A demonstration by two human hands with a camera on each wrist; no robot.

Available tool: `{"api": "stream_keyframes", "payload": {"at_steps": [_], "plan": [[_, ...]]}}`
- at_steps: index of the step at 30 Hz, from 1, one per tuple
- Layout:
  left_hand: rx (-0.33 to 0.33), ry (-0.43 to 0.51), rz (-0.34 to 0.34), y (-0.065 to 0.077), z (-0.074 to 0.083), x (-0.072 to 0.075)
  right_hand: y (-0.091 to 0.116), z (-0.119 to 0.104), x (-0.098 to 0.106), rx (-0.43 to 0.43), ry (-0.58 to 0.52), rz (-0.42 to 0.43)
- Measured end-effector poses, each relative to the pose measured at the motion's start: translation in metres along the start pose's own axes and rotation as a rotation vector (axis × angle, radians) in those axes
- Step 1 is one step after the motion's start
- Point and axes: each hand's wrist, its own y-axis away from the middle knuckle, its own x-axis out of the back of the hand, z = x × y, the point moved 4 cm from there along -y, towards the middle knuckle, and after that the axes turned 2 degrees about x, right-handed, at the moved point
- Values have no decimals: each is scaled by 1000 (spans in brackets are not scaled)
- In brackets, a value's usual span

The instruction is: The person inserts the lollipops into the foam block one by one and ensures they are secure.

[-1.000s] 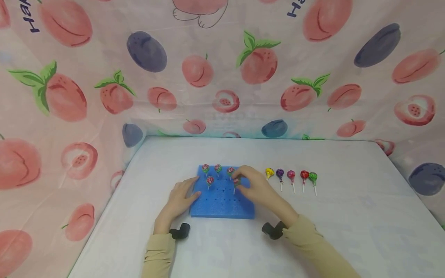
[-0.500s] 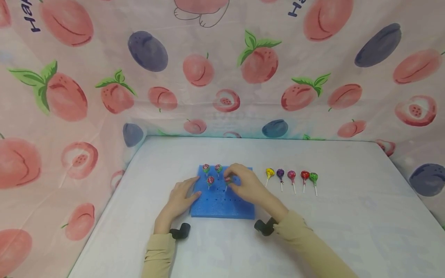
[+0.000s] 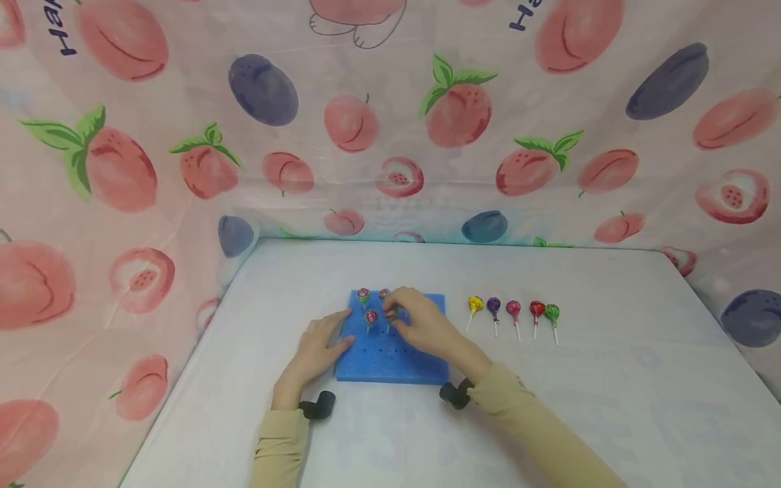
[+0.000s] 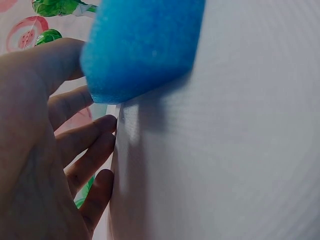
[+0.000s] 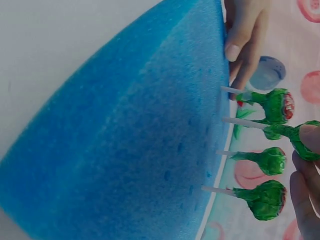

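Note:
A blue foam board (image 3: 390,369) dotted with small holes lies on the table. My right hand (image 3: 427,329) pinches a lollipop (image 3: 390,314) in a green and red wrapper between thumb and fingertips, stick pointing down at the board. In the right wrist view the held lollipop's stick (image 5: 245,122) reaches the board's surface among other lollipops (image 5: 265,200) standing in it. Two upright lollipops show clear of the hand, one at the back left (image 3: 363,295) and one in front of it (image 3: 371,316). My left hand (image 3: 314,349) rests against the board's left edge, fingers extended.
To the right of the board lies a row of lollipops: yellow (image 3: 475,303), purple (image 3: 493,305), pink (image 3: 514,308), red (image 3: 537,308) and green (image 3: 552,312). A fruit-print cloth (image 3: 390,135) hangs behind the white table (image 3: 598,393).
My right hand has moved left across the board with the lollipop, now close to the front-left standing one. The left hand stays at the board's edge.

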Motion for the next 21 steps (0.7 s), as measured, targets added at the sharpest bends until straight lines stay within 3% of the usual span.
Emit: {"api": "stream_keyframes", "payload": {"at_steps": [21], "plan": [[10, -7, -3, 1, 2, 1, -4, 1, -8, -9, 29, -10]]}}
